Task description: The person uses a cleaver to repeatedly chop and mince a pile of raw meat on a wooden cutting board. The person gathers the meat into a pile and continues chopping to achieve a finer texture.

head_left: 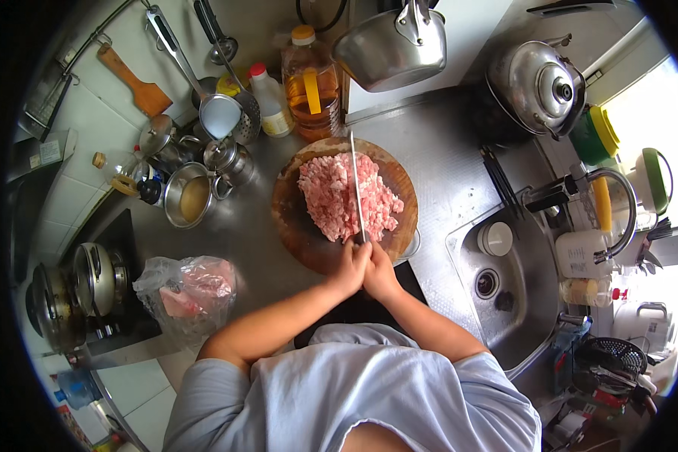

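Both my left hand and my right hand are closed together around the handle end of a kitchen knife. Its blade points away from me, edge-on, across a pile of minced raw meat. The meat lies on a round wooden chopping board, and my hands are over the board's near edge. The knife handle is mostly hidden by my fingers. Left of the board, a clear plastic bag with larger pieces of raw meat rests on the metal worktop.
Behind the board stand an oil bottle and a white bottle. A saucepan hangs above. At left are a bowl of liquid and lidded pots. The sink with a white cup lies right.
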Tool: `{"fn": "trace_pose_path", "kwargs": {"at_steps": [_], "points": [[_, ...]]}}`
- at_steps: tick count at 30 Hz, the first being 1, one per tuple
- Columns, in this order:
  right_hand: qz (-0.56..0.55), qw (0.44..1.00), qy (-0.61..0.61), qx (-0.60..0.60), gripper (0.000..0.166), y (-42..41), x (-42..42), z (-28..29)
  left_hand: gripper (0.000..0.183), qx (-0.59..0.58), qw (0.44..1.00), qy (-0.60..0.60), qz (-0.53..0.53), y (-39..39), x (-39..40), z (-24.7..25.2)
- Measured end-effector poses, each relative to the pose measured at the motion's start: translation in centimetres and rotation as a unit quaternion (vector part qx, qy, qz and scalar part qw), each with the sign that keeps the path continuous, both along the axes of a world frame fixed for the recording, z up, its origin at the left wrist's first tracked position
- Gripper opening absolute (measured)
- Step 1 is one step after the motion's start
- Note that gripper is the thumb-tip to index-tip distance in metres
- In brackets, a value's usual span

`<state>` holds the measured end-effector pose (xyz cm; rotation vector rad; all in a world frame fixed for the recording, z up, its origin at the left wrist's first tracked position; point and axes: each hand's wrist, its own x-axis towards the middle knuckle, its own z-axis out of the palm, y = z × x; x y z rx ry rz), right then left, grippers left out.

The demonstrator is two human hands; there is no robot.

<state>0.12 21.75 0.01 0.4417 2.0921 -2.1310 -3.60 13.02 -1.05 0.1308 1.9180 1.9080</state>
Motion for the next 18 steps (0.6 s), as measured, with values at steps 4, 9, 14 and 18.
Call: {"fn": "trace_pose_path", "kwargs": {"at_steps": [4, 9, 14, 18], "points": [[0.017, 0.993, -0.1, -0.064, 0.016, -0.1, -0.4, 1.4, 0.034, -0.034, 0.999, -0.001, 0.032, -0.2, 0.9, -1.8], [-0.026, 0.988, 0.146, 0.048, 0.016, -1.7, -1.0, -1.8, 0.03, -0.051, 0.992, 0.113, 0.04, -0.9, 0.4, -1.0], [0.008, 0.996, -0.076, -0.054, 0.027, -1.0, -0.6, 1.4, 0.029, 0.013, 0.999, 0.015, 0.046, -1.1, 0.6, -1.4], [-0.03, 0.989, 0.135, 0.061, 0.026, -1.7, -1.5, -1.0, 0.027, 0.006, 0.993, 0.101, 0.061, -0.9, -0.1, 0.4]]}}
